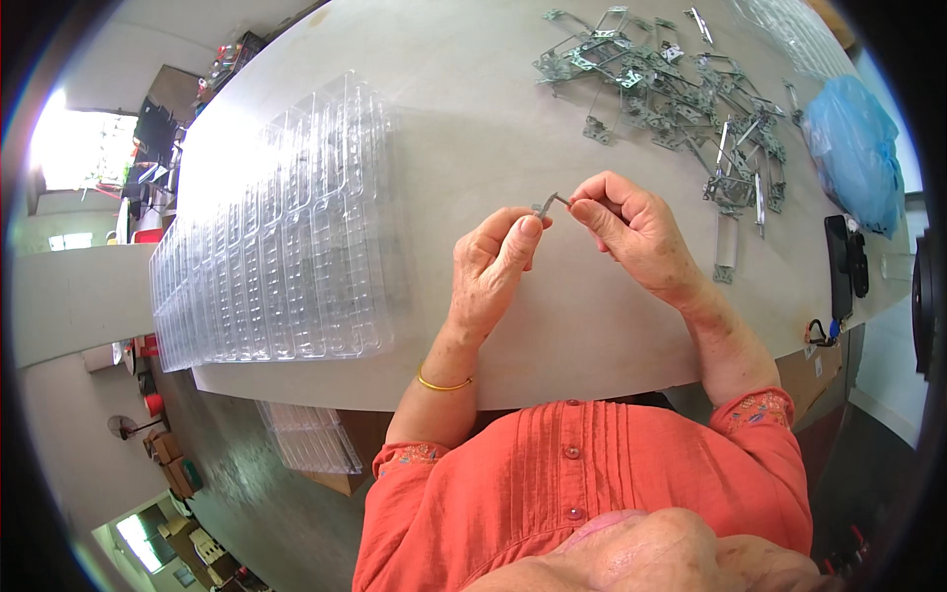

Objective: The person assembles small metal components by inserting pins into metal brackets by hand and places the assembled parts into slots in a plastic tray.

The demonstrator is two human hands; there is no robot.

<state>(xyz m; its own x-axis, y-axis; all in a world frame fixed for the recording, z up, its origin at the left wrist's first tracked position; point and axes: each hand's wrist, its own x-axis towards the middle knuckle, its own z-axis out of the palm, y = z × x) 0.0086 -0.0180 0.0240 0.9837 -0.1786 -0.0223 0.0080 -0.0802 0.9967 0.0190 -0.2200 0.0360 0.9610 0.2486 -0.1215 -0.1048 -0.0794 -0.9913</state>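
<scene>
Over the table, a small grey metal bracket (546, 205) is pinched between my two hands. My left hand (485, 264) grips its wider end with thumb and fingers closed. The fingertips of my right hand (639, 237) close on the thin end that points toward them. Much of the bracket is covered by my fingers. Beyond my right hand lies a loose pile of similar metal brackets (656, 94) with thin arms and flat plates. One of these parts, a narrow U-shaped frame (725, 249), lies at the pile's near end, to the right of my right hand.
Clear plastic compartment trays (296, 237) cover the table's left side. At the right edge sit a blue plastic bag (856, 148) and a black flat device (838, 266). Clear plastic packaging (794, 35) lies at the far right. The table's near edge (326, 387) runs before me.
</scene>
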